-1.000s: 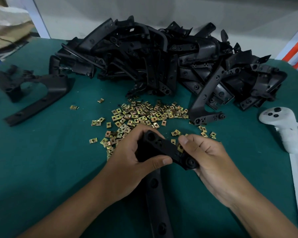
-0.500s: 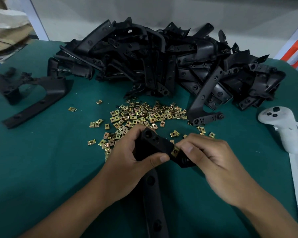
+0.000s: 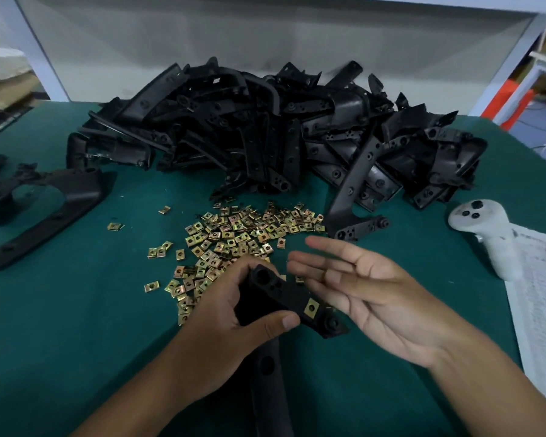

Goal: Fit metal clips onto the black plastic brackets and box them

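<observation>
Black bracket pile (image 3: 265, 130) behind – brass clips (image 3: 234, 238) before it.

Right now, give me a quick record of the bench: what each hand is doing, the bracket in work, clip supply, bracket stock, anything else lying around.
left hand: grips the black bracket
right hand: open, fingers straight, off the bracket
clip on bracket: one fitted, near its right end
loose metal clips: scattered on the green mat
bracket pile: heaped at the back
separate bracket: lying far left
white controller: right side
box: not in view
</observation>
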A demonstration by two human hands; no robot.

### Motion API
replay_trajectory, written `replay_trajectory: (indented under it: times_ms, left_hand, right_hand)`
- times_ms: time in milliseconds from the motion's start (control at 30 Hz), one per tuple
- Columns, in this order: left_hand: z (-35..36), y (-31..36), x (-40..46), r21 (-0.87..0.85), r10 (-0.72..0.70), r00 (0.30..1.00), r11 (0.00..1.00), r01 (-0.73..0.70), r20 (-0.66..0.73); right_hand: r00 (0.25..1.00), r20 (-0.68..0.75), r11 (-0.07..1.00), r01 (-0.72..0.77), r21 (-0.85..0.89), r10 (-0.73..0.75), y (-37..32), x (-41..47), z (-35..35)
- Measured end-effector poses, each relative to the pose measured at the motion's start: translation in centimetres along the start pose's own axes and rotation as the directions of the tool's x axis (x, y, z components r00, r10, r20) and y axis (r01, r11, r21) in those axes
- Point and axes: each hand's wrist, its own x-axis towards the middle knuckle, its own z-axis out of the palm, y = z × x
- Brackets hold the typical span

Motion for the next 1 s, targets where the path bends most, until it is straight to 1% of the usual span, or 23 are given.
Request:
replay_trajectory:
  times_ms: [67,233,333,500,667,900,1000]
  left_hand:
    - [0.0,-0.1,-0.1,0.010,-0.003,1.000,1.000,0.003,0.001]
    - [-0.1,-0.1,-0.1,0.038,-0.001,1.000,0.999,0.000,0.012]
    - [0.0,-0.1,-0.1,0.050,0.000,1.000,0.999,-0.001,0.019]
    - [0.0,0.0,-0.1,0.049,0.005,1.000,0.999,-0.006,0.027]
    - [0.0,-0.1,-0.1,0.032,0.004,1.000,0.999,-0.005,0.030]
    - [0.1,0.3,-0.1,0.024,-0.011,0.999,1.000,0.010,0.048]
    - [0.1,0.4,-0.2,-0.005,-0.027,0.995,1.000,0.028,0.101]
  right_hand:
    - [0.999,-0.041,1.000,-0.009,-0.029,0.008,0.0,0.0,0.0]
    - [0.967,-0.253,0.990,-0.042,-0.132,0.007,0.2,-0.1,0.9]
    - [0.954,-0.300,0.979,-0.051,-0.196,-0.011,0.3,-0.1,1.1]
    - [0.969,-0.243,0.966,-0.025,-0.257,-0.039,0.4,-0.1,1.2]
    - [0.984,-0.174,0.951,-0.023,-0.309,-0.032,0.2,-0.3,1.0]
    - [0.986,-0.148,0.950,0.031,-0.311,-0.080,0.4,-0.2,0.9]
    - [0.986,-0.147,0.944,0.027,-0.328,-0.080,0.4,-0.3,0.9]
